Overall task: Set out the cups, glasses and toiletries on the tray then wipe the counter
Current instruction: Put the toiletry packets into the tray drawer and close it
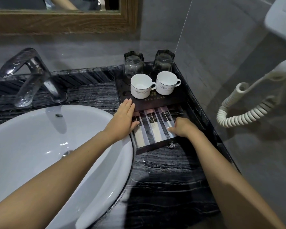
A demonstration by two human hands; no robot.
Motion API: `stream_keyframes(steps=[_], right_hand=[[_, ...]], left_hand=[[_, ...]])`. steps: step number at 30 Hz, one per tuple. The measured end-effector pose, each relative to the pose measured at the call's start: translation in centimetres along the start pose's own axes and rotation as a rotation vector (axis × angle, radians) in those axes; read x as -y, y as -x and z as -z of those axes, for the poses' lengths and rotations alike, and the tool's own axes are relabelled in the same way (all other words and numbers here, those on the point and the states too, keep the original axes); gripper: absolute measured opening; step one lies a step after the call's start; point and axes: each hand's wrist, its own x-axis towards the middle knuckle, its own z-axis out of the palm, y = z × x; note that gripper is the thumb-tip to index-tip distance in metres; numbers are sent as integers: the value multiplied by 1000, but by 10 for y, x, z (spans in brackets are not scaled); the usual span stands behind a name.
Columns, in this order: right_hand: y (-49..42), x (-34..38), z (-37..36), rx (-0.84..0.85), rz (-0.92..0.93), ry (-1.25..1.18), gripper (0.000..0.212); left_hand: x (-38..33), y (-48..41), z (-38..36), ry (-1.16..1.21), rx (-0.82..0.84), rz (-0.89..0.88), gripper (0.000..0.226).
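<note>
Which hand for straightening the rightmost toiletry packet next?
Right, probably. The right hand touches the rightmost packet; the left hand lies flat at the tray's left edge, farther off.

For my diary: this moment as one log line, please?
left hand flat on tray edge | right hand touching right toiletry packet | cups, glasses on tray

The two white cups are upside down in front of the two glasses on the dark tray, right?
Not quite. In the head view the left white ceramic cup and the right white ceramic cup stand upright, open mouths up. They do sit in front of the left clear glass and the right clear glass on the dark rectangular tray.
</note>
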Motion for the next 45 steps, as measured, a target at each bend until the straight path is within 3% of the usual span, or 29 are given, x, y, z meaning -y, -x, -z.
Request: stream_keyframes(steps=[4,7,9,12,15,21,30,40,45], right_hand=[[8,5,-1,-36,8,-27,47],[42,1,-4,-460,141,-243,26],[74,-5,-14,-649,97,-421,14],[96,-13,-47,-502,-25,-669,15],[86,-8,-74,-379,-5,-763,23],[68,-4,-91,-586,33,-861,19],[48,0,-90,-650,139,-902,12],[1,36,-69,-723,180,-887,9],[-14,46,-64,-740,191,-876,9]], left_hand=[[-1,0,2,-3,10,3,71],[-1,-1,4,0,7,6,70],[0,-2,3,-5,9,5,70],[-1,-2,0,-8,26,4,69],[-2,-2,0,31,32,8,69],[-1,0,4,100,70,16,70],[2,0,2,123,75,15,75],[8,0,-3,74,30,-17,117],[6,1,-4,29,8,-31,115]])
